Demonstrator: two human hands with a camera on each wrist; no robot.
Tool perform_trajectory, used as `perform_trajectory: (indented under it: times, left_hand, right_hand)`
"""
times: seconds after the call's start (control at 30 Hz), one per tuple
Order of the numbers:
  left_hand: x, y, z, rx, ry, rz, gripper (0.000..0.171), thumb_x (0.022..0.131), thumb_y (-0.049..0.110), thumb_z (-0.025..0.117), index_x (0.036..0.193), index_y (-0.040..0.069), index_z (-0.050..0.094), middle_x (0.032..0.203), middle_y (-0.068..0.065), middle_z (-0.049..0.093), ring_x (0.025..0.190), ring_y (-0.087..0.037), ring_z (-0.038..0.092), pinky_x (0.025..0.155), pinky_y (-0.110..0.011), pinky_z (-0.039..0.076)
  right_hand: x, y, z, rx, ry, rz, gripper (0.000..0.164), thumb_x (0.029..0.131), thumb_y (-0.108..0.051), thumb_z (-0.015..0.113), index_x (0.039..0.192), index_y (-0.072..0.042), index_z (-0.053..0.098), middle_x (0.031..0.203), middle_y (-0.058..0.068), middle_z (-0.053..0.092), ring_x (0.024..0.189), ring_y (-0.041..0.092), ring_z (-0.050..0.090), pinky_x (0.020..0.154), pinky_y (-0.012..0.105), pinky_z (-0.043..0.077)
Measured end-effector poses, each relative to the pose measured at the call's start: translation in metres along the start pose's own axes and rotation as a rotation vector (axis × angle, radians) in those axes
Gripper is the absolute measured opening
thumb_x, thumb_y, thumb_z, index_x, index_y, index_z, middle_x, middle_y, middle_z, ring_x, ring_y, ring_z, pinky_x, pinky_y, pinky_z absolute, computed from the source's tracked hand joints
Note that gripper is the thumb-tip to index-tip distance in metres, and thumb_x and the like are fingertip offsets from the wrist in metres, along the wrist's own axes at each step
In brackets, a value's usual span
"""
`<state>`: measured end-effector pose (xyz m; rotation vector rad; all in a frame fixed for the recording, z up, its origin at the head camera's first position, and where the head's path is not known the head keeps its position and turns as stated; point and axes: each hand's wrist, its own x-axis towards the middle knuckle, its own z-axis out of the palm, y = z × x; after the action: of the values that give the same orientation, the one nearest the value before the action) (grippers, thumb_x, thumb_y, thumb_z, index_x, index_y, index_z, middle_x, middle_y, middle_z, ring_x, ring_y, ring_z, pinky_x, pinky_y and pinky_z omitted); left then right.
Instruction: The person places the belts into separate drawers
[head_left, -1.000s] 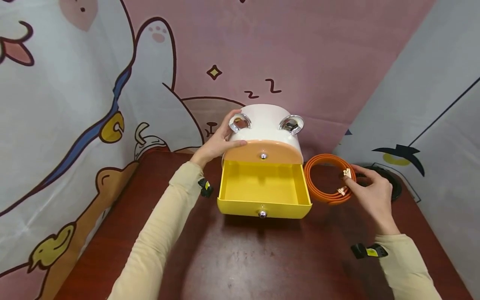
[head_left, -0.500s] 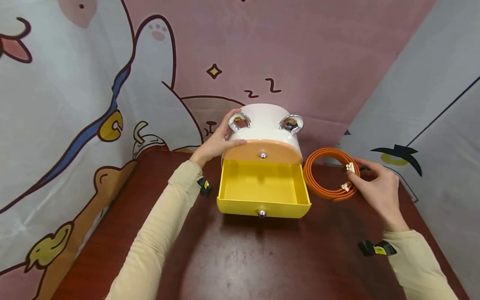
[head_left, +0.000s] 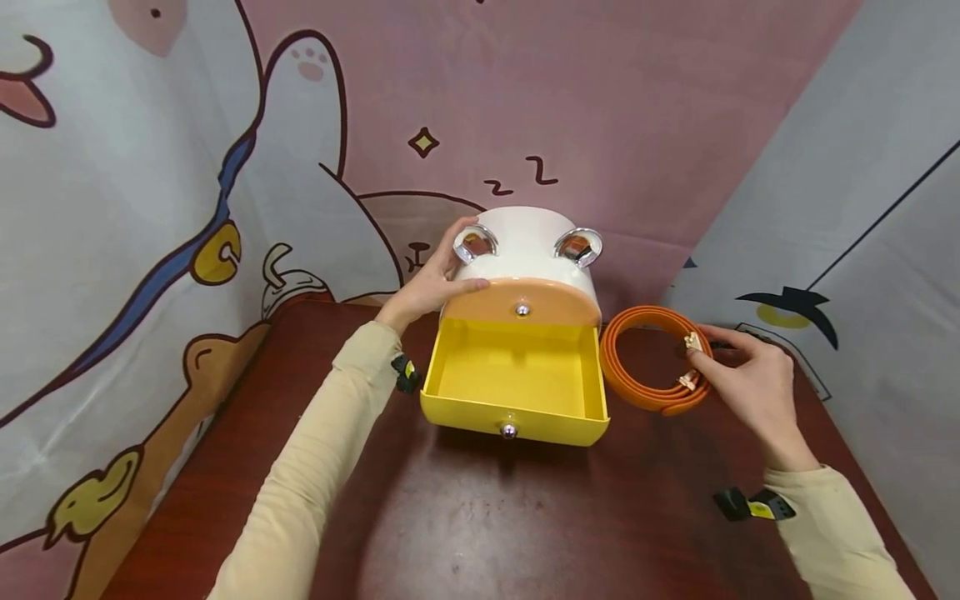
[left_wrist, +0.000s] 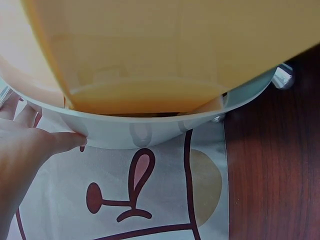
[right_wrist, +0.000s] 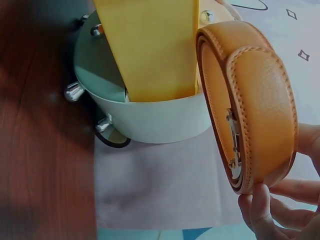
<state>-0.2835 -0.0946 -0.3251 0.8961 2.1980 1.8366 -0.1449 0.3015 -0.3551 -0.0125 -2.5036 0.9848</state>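
A small white drawer cabinet [head_left: 525,237] with two chrome ears stands at the back of the table. Its peach upper drawer [head_left: 480,304] is closed, while the yellow lower drawer [head_left: 480,417] is pulled out with nothing inside. My left hand [head_left: 431,287] holds the cabinet's left side, thumb at the peach front; the left wrist view shows the thumb [left_wrist: 70,141] against the white wall. Right of the drawer, my right hand [head_left: 753,383] pinches a coiled orange-brown leather belt [head_left: 618,375] near its gold buckle [head_left: 693,342]. In the right wrist view, the stitched belt [right_wrist: 265,100] hangs beside the cabinet [right_wrist: 165,125].
Dark reddish wooden table [head_left: 480,533] lies under everything. A cartoon-printed cloth [head_left: 637,125] rises close behind the cabinet and along both sides. Black straps with small devices are on both wrists.
The belt rose slightly, then came down again close to the drawer's right side. The yellow drawer's front has shifted a little to the left. My left hand keeps its hold on the cabinet.
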Motion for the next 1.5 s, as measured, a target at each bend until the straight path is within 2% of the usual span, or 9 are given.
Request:
perform_trajectory:
  times: [0.27, 0.47, 0.63, 0.9, 1.03, 1.27, 1.5]
  left_hand:
    - [-0.001, 0.000, 0.001, 0.008, 0.004, -0.025, 0.086, 0.089, 0.006, 0.070, 0.153, 0.025, 0.014, 0.155, -0.009, 0.026, 0.139, -0.021, 0.028, 0.111, -0.044, 0.025]
    - [-0.001, 0.001, 0.001, 0.009, 0.003, -0.020, 0.086, 0.089, 0.005, 0.069, 0.153, 0.025, 0.015, 0.156, -0.009, 0.025, 0.140, -0.021, 0.027, 0.111, -0.044, 0.025]
    - [-0.001, 0.001, 0.001, 0.018, -0.001, -0.021, 0.086, 0.089, 0.007, 0.069, 0.153, 0.024, 0.014, 0.156, -0.012, 0.023, 0.140, -0.024, 0.026, 0.112, -0.046, 0.023]
    - [-0.001, 0.002, 0.000, 0.023, 0.004, -0.017, 0.086, 0.089, 0.005, 0.069, 0.153, 0.023, 0.014, 0.156, -0.012, 0.021, 0.141, -0.027, 0.026, 0.112, -0.046, 0.023]
    - [0.000, 0.003, 0.000, 0.027, 0.004, -0.029, 0.086, 0.090, 0.006, 0.069, 0.153, 0.024, 0.014, 0.156, -0.011, 0.022, 0.140, -0.024, 0.026, 0.112, -0.045, 0.023]
    - [-0.001, 0.003, -0.001, 0.031, 0.003, -0.016, 0.087, 0.089, 0.006, 0.069, 0.153, 0.022, 0.013, 0.156, -0.010, 0.024, 0.140, -0.022, 0.028, 0.112, -0.043, 0.024]
    - [0.000, 0.002, 0.002, 0.023, 0.013, -0.013, 0.086, 0.090, 0.005, 0.068, 0.153, 0.022, 0.014, 0.156, -0.010, 0.025, 0.140, -0.022, 0.028, 0.111, -0.042, 0.024]
  right_hand:
    - [0.003, -0.014, -0.007, 0.072, -0.016, -0.011, 0.039, 0.086, -0.021, 0.074, 0.120, -0.005, 0.068, 0.093, 0.008, 0.069, 0.066, -0.009, 0.059, 0.046, 0.017, 0.045]
    - [0.007, -0.033, 0.004, 0.066, -0.045, -0.069, 0.039, 0.085, -0.021, 0.074, 0.121, -0.005, 0.068, 0.105, 0.021, 0.067, 0.071, -0.014, 0.055, 0.051, 0.013, 0.045]
    - [0.007, -0.049, 0.019, 0.098, -0.064, -0.124, 0.039, 0.085, -0.020, 0.075, 0.119, -0.004, 0.068, 0.106, 0.018, 0.067, 0.072, -0.010, 0.056, 0.057, 0.010, 0.046]
    - [0.006, -0.069, 0.051, 0.124, -0.115, -0.229, 0.036, 0.081, -0.014, 0.078, 0.114, -0.005, 0.070, 0.098, 0.009, 0.069, 0.080, 0.020, 0.062, 0.063, 0.014, 0.044]
    - [0.006, -0.074, 0.062, 0.153, -0.126, -0.236, 0.034, 0.080, -0.013, 0.078, 0.112, -0.005, 0.070, 0.095, 0.009, 0.069, 0.080, 0.023, 0.064, 0.062, 0.013, 0.045]
    - [0.003, -0.074, 0.066, 0.167, -0.122, -0.215, 0.033, 0.081, -0.016, 0.077, 0.111, -0.006, 0.070, 0.095, 0.007, 0.069, 0.081, 0.020, 0.062, 0.062, 0.016, 0.044]
    - [0.008, -0.075, 0.075, 0.125, -0.235, -0.201, 0.031, 0.081, -0.020, 0.078, 0.108, -0.006, 0.073, 0.090, 0.007, 0.071, 0.072, 0.019, 0.063, 0.058, 0.023, 0.048]
